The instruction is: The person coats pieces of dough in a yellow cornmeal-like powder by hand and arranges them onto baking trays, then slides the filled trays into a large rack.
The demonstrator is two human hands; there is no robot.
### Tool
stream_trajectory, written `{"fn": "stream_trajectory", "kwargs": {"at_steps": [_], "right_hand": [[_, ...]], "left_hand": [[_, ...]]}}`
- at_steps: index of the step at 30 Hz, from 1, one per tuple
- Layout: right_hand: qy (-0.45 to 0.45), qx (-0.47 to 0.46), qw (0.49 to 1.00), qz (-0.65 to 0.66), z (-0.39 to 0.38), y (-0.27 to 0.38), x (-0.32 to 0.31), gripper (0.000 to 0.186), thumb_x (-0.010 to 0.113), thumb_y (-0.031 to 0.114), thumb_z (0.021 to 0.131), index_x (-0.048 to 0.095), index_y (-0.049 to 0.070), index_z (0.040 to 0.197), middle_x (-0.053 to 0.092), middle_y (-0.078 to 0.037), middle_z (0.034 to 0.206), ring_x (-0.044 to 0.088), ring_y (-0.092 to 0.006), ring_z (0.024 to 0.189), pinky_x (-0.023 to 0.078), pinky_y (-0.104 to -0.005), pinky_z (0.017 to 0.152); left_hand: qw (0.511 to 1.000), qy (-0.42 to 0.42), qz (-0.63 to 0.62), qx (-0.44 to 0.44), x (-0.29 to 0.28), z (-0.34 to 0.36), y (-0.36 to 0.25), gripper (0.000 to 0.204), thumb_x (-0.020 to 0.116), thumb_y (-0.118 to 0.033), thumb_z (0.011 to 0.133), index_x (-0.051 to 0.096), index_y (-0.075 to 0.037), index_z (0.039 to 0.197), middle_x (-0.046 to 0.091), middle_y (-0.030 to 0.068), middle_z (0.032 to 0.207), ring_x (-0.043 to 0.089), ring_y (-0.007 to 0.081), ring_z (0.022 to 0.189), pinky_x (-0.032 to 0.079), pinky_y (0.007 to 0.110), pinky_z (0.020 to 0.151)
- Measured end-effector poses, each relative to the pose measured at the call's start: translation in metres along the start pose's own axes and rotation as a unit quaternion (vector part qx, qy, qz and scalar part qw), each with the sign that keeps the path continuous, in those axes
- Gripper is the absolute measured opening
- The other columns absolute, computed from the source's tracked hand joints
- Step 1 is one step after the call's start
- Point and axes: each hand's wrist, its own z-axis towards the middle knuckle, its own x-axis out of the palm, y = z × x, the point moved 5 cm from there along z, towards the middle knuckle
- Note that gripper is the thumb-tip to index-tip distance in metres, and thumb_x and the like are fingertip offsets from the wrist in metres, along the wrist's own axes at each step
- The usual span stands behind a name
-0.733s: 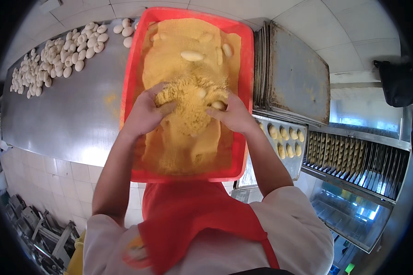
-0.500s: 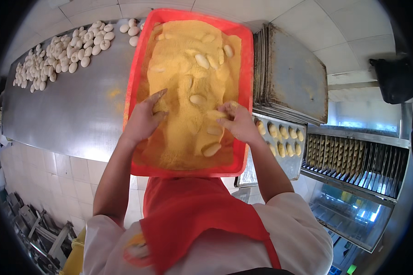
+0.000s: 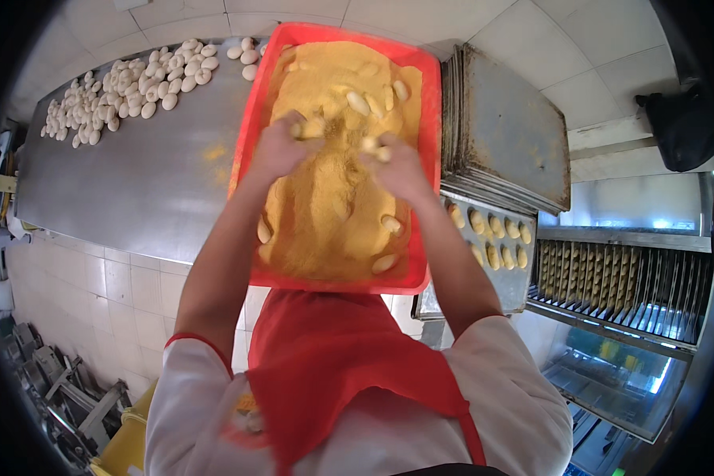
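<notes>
A red plastic tub [image 3: 431,159] holds a bed of yellow crumbs [image 3: 309,230], with several pale oval dough pieces lying on it or half buried. Over the left part of the crumbs, my left hand [image 3: 282,149] is closed, slightly blurred, with a yellow-coated dough piece [image 3: 314,128] between thumb and fingers. Opposite it, my right hand [image 3: 402,168] pinches another dough piece [image 3: 378,149] in its fingertips. Loose dough pieces [image 3: 358,102] lie beyond my hands, and another dough piece [image 3: 385,263] is near the tub's front right corner.
Many white dough balls [image 3: 147,83] lie at the back of the steel table [image 3: 127,186] on the left. To the right stand a stack of worn baking trays [image 3: 516,127], a tray [image 3: 492,208] with rows of coated pieces, and a rack of filled trays [image 3: 587,274].
Both hands have moved farther from me across the crumbs and closer together. My left hand, spread before, is now closed around a dough piece. The view has shifted slightly.
</notes>
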Motion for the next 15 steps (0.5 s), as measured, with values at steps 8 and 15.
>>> {"fn": "stream_trajectory", "kwargs": {"at_steps": [8,15], "right_hand": [[-0.030,0.124,0.992,-0.024,0.003,-0.076,0.019,0.074,0.089,0.040,0.072,0.064,-0.006,0.125,0.073,-0.023,0.115,0.070,-0.0363,0.112,0.055,-0.0423,0.095],[0.083,0.158,0.894,0.410,-0.067,-0.053,0.039,0.045,0.087,0.025,0.085,0.066,-0.003,0.115,0.067,-0.007,0.092,0.063,-0.0140,0.072,0.051,-0.0286,0.059]], "left_hand": [[0.997,0.053,-0.056,-0.030,-0.069,-0.086,-0.030,0.026,0.086,-0.016,0.081,0.068,-0.007,0.098,0.066,0.0002,0.089,0.064,0.0147,0.080,0.054,0.034,0.070],[0.764,0.217,0.600,0.099,0.009,-0.155,0.066,0.016,0.067,-0.022,0.090,0.077,-0.013,0.098,0.074,0.0148,0.098,0.074,0.0296,0.091,0.059,0.045,0.080]]}}
